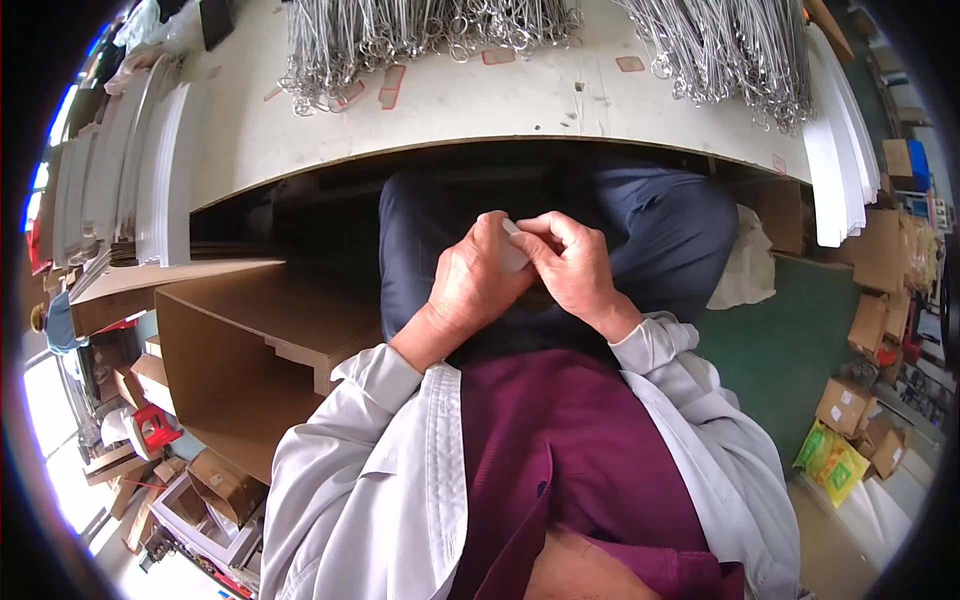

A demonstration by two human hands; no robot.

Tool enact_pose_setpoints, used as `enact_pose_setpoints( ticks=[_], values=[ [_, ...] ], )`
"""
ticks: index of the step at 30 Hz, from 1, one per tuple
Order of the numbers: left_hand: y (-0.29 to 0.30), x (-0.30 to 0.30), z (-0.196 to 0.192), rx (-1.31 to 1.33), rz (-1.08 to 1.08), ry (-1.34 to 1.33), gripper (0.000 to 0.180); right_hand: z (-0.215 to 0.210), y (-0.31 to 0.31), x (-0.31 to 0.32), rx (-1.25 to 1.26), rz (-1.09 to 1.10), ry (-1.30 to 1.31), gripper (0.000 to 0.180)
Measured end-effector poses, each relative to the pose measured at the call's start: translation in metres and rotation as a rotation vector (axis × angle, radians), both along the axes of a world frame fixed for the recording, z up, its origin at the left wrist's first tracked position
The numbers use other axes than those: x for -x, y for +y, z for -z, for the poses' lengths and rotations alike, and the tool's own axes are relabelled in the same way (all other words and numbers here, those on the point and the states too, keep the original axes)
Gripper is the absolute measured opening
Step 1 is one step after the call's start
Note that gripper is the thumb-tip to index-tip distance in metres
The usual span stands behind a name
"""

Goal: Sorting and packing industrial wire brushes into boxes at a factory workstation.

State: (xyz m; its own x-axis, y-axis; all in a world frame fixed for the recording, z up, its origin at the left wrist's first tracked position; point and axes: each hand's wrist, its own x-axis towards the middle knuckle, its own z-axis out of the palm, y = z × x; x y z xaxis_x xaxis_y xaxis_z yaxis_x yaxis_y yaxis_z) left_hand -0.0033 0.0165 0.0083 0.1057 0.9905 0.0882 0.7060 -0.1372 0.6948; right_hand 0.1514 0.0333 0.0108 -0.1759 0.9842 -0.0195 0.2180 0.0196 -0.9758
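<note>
Hands: left hand [472, 275] and right hand [572, 265] touching, over the lap, just before the table's near edge.
Small flat piece [513, 250]: between the two hands, pinched by fingers of both.
Table [470, 110]: beyond the hands; knees tucked beneath it.
Wire loops: one bundle [400, 35] on the table's far left, another [730, 50] on its far right (the two well apart).
Open carton [235, 335]: left of the lap, below table height.
Stacked sheets [120, 170]: left of the table, behind the carton.
Small boxes [865, 340]: on the floor, far right.
</note>
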Motion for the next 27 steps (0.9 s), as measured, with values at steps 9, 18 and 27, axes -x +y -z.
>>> enact_pose_setpoints(
  ticks=[9, 18, 27],
  values=[
    [-0.009, -0.005, -0.004, -0.001, -0.049, -0.015, 0.046, -0.005, 0.007, -0.011, 0.353, -0.033, 0.265, 0.013],
    [-0.010, -0.004, -0.014, 0.063, -0.039, 0.018, 0.048, -0.015, 0.005, -0.005, 0.334, 0.079, 0.136, 0.024],
    [-0.013, 0.003, -0.004, -0.032, -0.035, -0.045, 0.052, -0.002, -0.010, -0.005, 0.152, 0.048, 0.102, 0.021]
  ],
)
